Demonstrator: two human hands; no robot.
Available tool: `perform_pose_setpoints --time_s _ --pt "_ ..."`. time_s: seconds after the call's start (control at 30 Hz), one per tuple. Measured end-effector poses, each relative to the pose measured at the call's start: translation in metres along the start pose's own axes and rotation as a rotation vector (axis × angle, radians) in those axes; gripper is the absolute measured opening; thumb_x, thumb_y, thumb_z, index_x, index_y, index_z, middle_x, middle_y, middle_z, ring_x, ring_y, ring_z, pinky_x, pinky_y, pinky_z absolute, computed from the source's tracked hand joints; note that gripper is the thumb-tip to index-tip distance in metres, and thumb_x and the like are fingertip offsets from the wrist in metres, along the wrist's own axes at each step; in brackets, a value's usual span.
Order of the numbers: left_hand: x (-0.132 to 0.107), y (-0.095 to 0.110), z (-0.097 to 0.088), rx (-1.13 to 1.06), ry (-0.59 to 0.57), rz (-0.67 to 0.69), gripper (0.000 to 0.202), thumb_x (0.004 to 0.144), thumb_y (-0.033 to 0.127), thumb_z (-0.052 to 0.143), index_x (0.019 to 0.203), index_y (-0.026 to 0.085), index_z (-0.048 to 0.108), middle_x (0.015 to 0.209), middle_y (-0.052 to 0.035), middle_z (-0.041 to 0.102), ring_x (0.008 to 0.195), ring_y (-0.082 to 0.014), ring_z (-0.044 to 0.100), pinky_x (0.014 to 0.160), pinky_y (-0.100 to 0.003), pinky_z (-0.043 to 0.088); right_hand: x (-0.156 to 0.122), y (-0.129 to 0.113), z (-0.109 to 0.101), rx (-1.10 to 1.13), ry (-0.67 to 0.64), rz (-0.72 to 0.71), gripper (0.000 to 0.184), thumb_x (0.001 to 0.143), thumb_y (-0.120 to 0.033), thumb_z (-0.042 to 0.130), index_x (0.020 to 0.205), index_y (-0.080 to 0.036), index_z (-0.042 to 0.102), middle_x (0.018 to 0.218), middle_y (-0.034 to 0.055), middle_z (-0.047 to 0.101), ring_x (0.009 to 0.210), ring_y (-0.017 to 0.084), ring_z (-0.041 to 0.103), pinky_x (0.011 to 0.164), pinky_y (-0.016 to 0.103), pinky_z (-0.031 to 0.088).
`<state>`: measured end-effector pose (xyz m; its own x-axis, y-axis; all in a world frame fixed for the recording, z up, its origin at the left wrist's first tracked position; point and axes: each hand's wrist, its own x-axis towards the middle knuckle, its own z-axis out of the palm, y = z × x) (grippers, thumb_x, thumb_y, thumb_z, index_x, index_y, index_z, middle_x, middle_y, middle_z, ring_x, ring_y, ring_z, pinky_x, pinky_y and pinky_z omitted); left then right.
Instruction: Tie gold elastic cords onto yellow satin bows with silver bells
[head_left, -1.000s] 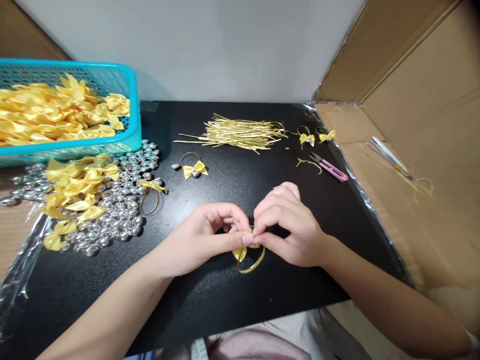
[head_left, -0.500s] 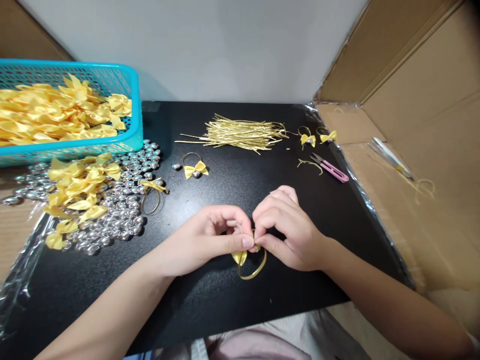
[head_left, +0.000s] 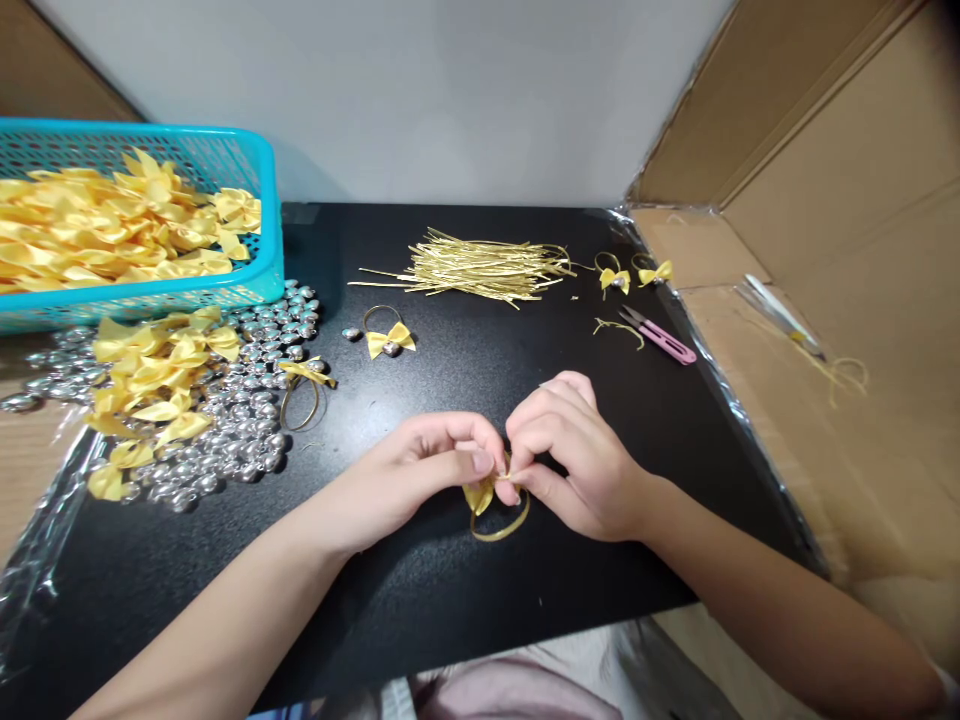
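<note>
Near the front middle of the black table, my left hand (head_left: 442, 465) is closed on a yellow ribbon bow (head_left: 478, 498), thumb and fingers pinched together. A gold cord loop (head_left: 499, 535) hangs below the bow, curving toward me. My right hand (head_left: 574, 450) meets it fingertip to fingertip, pinching the gold cord beside the bow. The knot between the fingertips is mostly hidden. Farther back lies a looped bow with a silver bell-like bead (head_left: 391, 347), and another looped bow (head_left: 306, 378) rests by the bead pile.
A blue basket (head_left: 270, 215) of yellow bows stands back left, with loose bows (head_left: 169, 360) and silver beads (head_left: 244, 440) before it. Gold cords (head_left: 487, 268) lie at the back. Pink thread snips (head_left: 664, 338) and two looped bows (head_left: 615, 278) are to the right, by cardboard (head_left: 847, 200).
The cord loop has drawn up slightly, and my left thumb has shifted left off the pinch point, baring a bit of the cord. My right hand is almost unmoved.
</note>
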<state>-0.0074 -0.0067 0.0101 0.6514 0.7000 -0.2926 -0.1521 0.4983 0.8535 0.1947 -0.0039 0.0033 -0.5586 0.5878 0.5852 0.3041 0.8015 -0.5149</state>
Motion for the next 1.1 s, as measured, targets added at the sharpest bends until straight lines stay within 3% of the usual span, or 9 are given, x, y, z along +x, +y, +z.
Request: perform_pose_setpoints --time_s 0.2,0.43,0.63,0.77,0.9,1.1 --pt "-0.002 0.002 0.003 0.204 0.053 0.055 0.009 0.085 0.020 0.064 0.078 0.015 0.061 0.071 -0.0006 0.073 0.067 -0.0102 0.061 0.065 -0.019 0.047 -0.001 0.001 0.001 -0.015 -0.011 0.003 0.014 0.097 -0.020 0.049 0.083 -0.020 0.050 0.081 -0.0002 0.063 0.075 0.014 0.055 0.081 0.035 0.033" --pt "-0.006 0.008 0.012 0.669 0.183 0.281 0.011 0.077 0.009 0.061 0.069 0.016 0.062 0.059 0.0052 0.062 0.056 -0.0072 0.051 0.057 -0.017 0.042 -0.002 0.002 0.001 -0.012 -0.038 0.011 0.014 0.097 -0.019 0.051 0.083 -0.020 0.050 0.083 -0.0001 0.063 0.077 0.014 0.054 0.083 0.035 0.031" --pt "-0.007 0.005 0.010 1.006 0.260 0.525 0.012 0.075 0.008 0.061 0.068 0.018 0.063 0.064 0.0043 0.065 0.060 -0.0089 0.056 0.067 -0.024 0.041 -0.003 0.002 0.001 -0.040 -0.095 0.032 0.012 0.096 -0.019 0.051 0.084 -0.020 0.051 0.085 0.0002 0.063 0.080 0.014 0.053 0.085 0.036 0.030" --pt "-0.006 0.006 0.011 1.171 0.281 0.618 0.013 0.073 0.006 0.061 0.068 0.018 0.062 0.065 0.0040 0.067 0.065 -0.0116 0.057 0.070 -0.028 0.039 -0.003 0.003 0.002 -0.057 -0.116 0.037 0.011 0.094 -0.016 0.050 0.084 -0.019 0.051 0.084 0.0005 0.064 0.080 0.014 0.053 0.086 0.036 0.029" --pt "-0.004 0.006 0.014 1.148 0.326 0.634 0.014 0.073 0.005 0.060 0.065 0.017 0.062 0.062 0.0028 0.067 0.061 -0.0114 0.056 0.067 -0.027 0.040 -0.002 0.003 0.003 -0.058 -0.125 0.062 0.012 0.095 -0.017 0.049 0.083 -0.019 0.051 0.084 0.0002 0.064 0.080 0.014 0.053 0.085 0.036 0.028" --pt "0.000 -0.002 0.014 0.716 0.392 0.436 0.012 0.073 0.012 0.061 0.062 0.017 0.062 0.061 0.0018 0.066 0.059 -0.0112 0.057 0.060 -0.023 0.045 -0.002 0.003 0.003 -0.063 -0.069 0.058 0.013 0.096 -0.019 0.049 0.083 -0.019 0.051 0.082 0.0002 0.063 0.078 0.014 0.053 0.083 0.035 0.029"
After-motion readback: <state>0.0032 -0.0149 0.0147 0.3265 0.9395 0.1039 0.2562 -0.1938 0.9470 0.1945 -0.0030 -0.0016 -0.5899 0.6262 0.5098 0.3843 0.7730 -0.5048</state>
